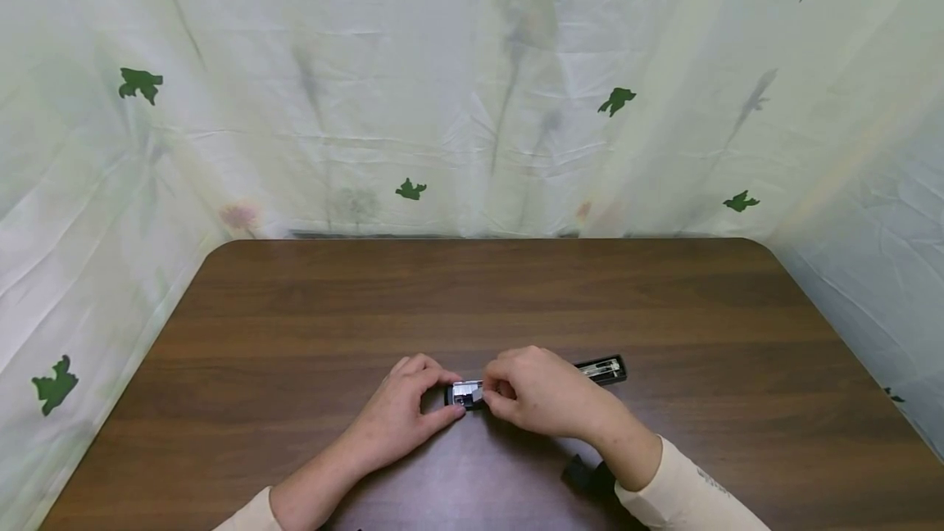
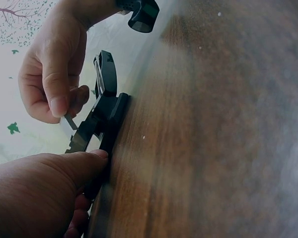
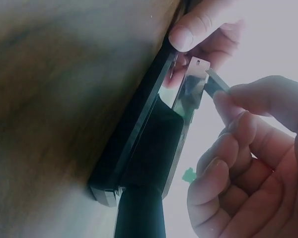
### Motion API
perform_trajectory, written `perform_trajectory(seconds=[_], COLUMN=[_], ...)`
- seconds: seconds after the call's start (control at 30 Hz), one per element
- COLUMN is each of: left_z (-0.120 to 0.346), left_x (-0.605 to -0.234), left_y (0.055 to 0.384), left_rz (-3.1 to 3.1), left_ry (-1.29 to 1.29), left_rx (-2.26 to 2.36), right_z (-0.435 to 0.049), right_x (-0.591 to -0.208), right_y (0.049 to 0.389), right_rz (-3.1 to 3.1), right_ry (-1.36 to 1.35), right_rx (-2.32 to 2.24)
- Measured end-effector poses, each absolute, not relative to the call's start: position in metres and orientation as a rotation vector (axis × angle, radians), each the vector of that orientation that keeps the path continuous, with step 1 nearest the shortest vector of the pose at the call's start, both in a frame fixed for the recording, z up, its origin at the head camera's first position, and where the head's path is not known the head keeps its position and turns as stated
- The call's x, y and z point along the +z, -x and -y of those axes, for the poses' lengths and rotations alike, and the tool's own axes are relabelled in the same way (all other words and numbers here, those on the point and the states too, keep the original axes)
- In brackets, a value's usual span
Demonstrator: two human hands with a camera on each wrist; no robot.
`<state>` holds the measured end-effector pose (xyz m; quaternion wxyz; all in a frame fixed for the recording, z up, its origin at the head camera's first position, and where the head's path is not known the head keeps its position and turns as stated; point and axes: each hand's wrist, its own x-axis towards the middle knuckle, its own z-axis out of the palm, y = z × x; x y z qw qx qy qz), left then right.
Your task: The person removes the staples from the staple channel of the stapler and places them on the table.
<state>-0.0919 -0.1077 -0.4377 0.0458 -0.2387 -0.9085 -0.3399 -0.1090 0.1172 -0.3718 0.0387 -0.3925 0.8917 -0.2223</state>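
Observation:
A black stapler [image 1: 603, 369] lies on the table with its top cover swung back, baring the metal magazine [image 3: 191, 87]. My left hand [image 1: 398, 412] grips the stapler's front end, thumb on the near side and fingers on the far side. Between the thumb and index finger of my right hand [image 1: 549, 392] is a short strip of staples [image 3: 216, 82]. In the right wrist view, one end of that strip meets the magazine's edge, and the strip tilts away from it. The other fingers of the right hand are curled in. From the head, this hand hides the stapler's middle.
The brown wooden table [image 1: 472, 293] has a far edge against a hanging pale curtain [image 1: 442, 105] with green leaf-like patches. A black device [image 1: 587, 475] sits at the right wrist, close over the table.

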Motion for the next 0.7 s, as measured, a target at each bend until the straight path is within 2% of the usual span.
perform_trajectory(seconds=[0.33, 0.7], left_z=[0.108, 0.107], left_x=[-0.438, -0.437], left_y=[0.093, 0.093], left_rz=[2.751, 2.763], left_ry=[0.737, 0.728], left_rx=[-1.039, -1.041], right_z=[-0.129, -0.129], right_x=[-0.366, -0.362], right_y=[0.115, 0.112], right_rz=[-2.732, -2.553], right_ry=[1.053, 1.151], right_rx=[-0.706, -0.707])
